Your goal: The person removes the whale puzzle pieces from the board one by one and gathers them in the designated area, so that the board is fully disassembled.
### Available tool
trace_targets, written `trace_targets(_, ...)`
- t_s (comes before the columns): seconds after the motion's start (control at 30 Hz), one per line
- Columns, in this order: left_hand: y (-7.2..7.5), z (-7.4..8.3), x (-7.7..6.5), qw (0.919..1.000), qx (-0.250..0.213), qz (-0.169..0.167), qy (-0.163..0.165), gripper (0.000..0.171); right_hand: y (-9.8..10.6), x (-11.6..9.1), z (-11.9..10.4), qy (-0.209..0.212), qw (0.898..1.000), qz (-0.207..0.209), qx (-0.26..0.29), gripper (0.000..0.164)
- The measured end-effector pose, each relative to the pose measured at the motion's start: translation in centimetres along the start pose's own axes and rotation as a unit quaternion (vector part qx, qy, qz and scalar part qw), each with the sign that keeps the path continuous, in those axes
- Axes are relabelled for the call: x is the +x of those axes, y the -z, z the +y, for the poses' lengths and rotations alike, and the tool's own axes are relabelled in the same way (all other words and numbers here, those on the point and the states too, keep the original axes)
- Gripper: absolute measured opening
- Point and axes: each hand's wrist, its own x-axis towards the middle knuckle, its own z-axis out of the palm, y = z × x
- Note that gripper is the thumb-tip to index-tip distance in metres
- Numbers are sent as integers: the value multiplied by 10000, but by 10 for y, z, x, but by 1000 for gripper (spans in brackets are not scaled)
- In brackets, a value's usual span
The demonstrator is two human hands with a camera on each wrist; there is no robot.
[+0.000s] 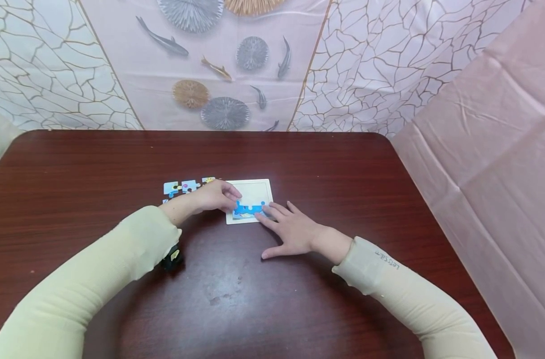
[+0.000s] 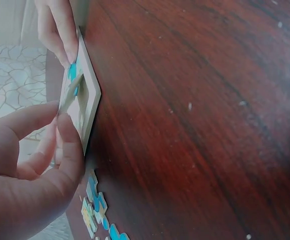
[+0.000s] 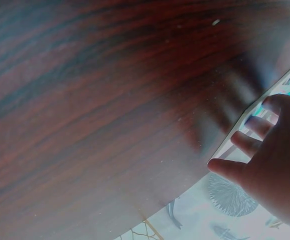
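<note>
A shallow white puzzle tray (image 1: 270, 188) lies on the table, with blue jigsaw pieces (image 1: 251, 210) along its near side. At its left edge my left hand (image 1: 215, 196) pinches a thin puzzle piece (image 2: 73, 92) between thumb and fingertip. In the left wrist view that piece is tilted over the tray, its printed face hidden. From the right, my right hand (image 1: 294, 232) reaches over the near right corner with spread fingers. Its fingertips rest on the pieces and the rim there, while the thumb lies out over the table.
Several loose jigsaw pieces (image 1: 189, 186) lie left of the tray, partly hidden behind my left hand and sleeve. A small black object (image 1: 171, 259) shows under the left cuff. Patterned cloth (image 1: 227, 65) hangs behind the dark wooden table (image 1: 344, 169).
</note>
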Motion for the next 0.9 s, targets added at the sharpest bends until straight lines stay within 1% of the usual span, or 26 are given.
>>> trace_targets(0.17,0,1,-2,9998,57,-80,143,38,1,0,0,-21,9999,-68,125,91)
trace_targets(0.3,0,0,-3,9998,39,-101,153,37,3,0,2,-45,9995,-55,296,91)
trace_targets(0.5,-1,-1,-3,9998,-40,-84,183,36,5,0,4,5,9996,-59,294,88)
trace_targets(0.73,-1,-4,-1,9999,-12,-91,59,34,8,2,5,-40,9995,-107,292,87)
trace_targets(0.9,2,-5,-4,10000,-49,-61,-33,34,7,2,5,-52,9995,-100,307,87)
